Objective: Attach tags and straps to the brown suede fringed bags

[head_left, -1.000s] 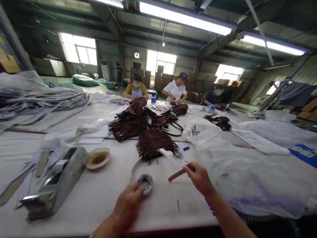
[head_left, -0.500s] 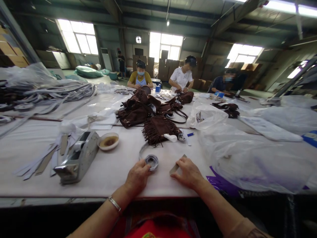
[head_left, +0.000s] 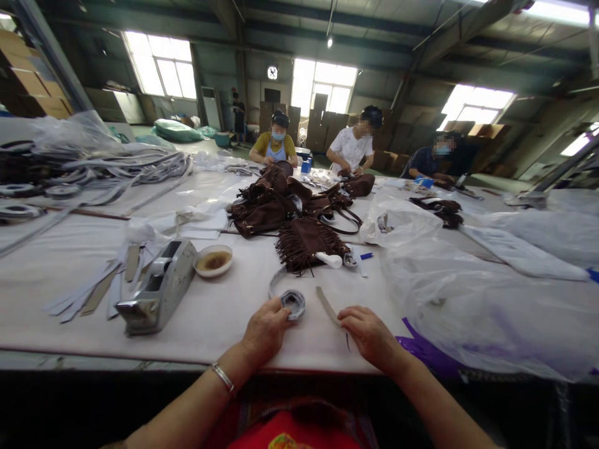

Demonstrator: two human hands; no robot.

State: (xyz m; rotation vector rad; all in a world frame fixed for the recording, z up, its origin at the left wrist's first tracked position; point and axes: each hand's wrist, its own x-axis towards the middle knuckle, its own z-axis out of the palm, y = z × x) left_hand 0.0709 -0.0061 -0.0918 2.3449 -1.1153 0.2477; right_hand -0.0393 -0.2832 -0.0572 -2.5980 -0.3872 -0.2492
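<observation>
My left hand (head_left: pixel 266 330) is closed on the near left side of a small grey coiled strap (head_left: pixel 294 304), whose loose tail runs back toward the bags. To its right, my right hand (head_left: pixel 367 335) pinches one end of a narrow grey-beige strip (head_left: pixel 327 305). The strip points away from me and to the left, slightly bent, apart from the coil. A thin dark piece hangs below those fingers; what it is I cannot make out. Beyond both hands lies a brown fringed bag (head_left: pixel 309 242) with a white wrapped part on its front.
On the left stand a metal tape dispenser (head_left: pixel 159 287) and a shallow dish (head_left: pixel 213 260) with brown residue, beside several loose strips (head_left: pixel 100 290). More brown bags (head_left: pixel 266 202) are piled behind. Plastic sheeting (head_left: pixel 468 299) covers the right side. Co-workers (head_left: pixel 276 140) sit across the table.
In my right hand the strip has turned from lying under the fingers to extending out to the left. My left hand keeps its hold on the coil. The view has shifted slightly left.
</observation>
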